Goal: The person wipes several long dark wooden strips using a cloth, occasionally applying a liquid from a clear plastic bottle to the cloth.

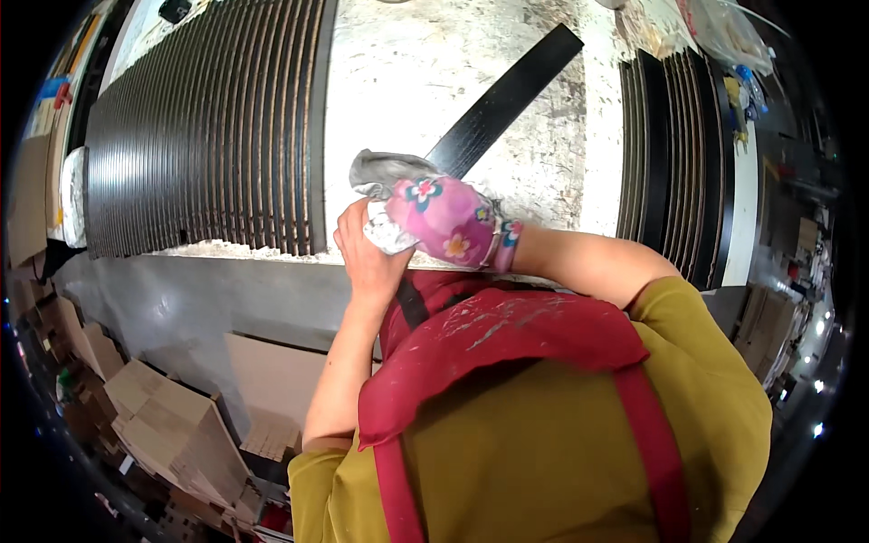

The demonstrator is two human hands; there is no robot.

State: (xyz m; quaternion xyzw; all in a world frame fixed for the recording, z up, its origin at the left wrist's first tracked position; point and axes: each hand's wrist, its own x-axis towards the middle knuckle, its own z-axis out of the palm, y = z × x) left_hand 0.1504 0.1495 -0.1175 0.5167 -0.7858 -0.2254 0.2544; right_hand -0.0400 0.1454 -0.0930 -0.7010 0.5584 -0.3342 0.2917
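Observation:
A long black board (511,100) lies slantwise on the paint-marked white table, its near end hidden under cloth and my hands. My left hand (369,249) is bare and curled at the table's front edge, in line with the board. A patterned white cloth (391,231) touches its fingers; what they grip is hidden. From the right my other arm reaches across, and a pink flowered cover (448,222) hides my right hand over the board. A crumpled grey cloth (391,170) sticks out past that cover, beside the board. Whether my right fingers are closed does not show.
Many dark boards stand on edge in a tight row (213,136) at the left. A smaller group of boards (674,154) stands at the right. A clear plastic bag (729,36) lies at the far right. Cardboard boxes (176,425) stand on the floor at lower left.

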